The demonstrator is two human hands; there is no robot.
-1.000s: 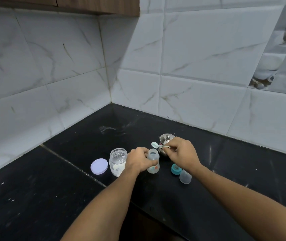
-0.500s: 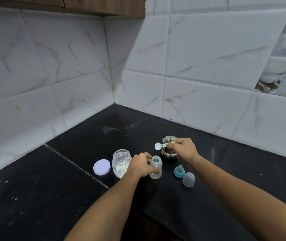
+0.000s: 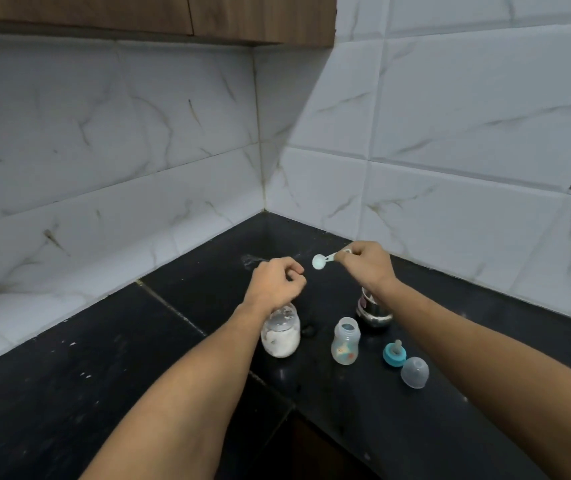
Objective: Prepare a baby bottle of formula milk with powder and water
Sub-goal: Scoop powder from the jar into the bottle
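- Black stone forms the table across the lower part of the frame. It is met at a corner by white, marble-veined wall tiles, and a wooden cabinet is seen along the upper left edge.
- The left hand is held in the air at the centre of the frame, above the powder jar. Its fingers are curled together toward the palm, and nothing is seen held in them.
- The right hand is raised just to the right of it, also clear of the table. Its fingers are pinched on the handle of a pale scoop.
- The scoop's bowl is pointed left toward the left hand, with a small gap between them. Whether powder lies in the bowl cannot be told.
- The powder jar, of clear glass, is stood upright below the left wrist, which hides part of its mouth. White powder is seen in its lower half.
- The baby bottle is stood upright in the lower centre, to the right of the jar and apart from it. Its top is open, and it is touched by neither hand.
- A steel vessel is placed just behind the bottle and is partly hidden by the right wrist.
- A teal nipple ring is set to the right of the bottle with the nipple upward. A clear dome cap is laid just beside it, toward the lower right.
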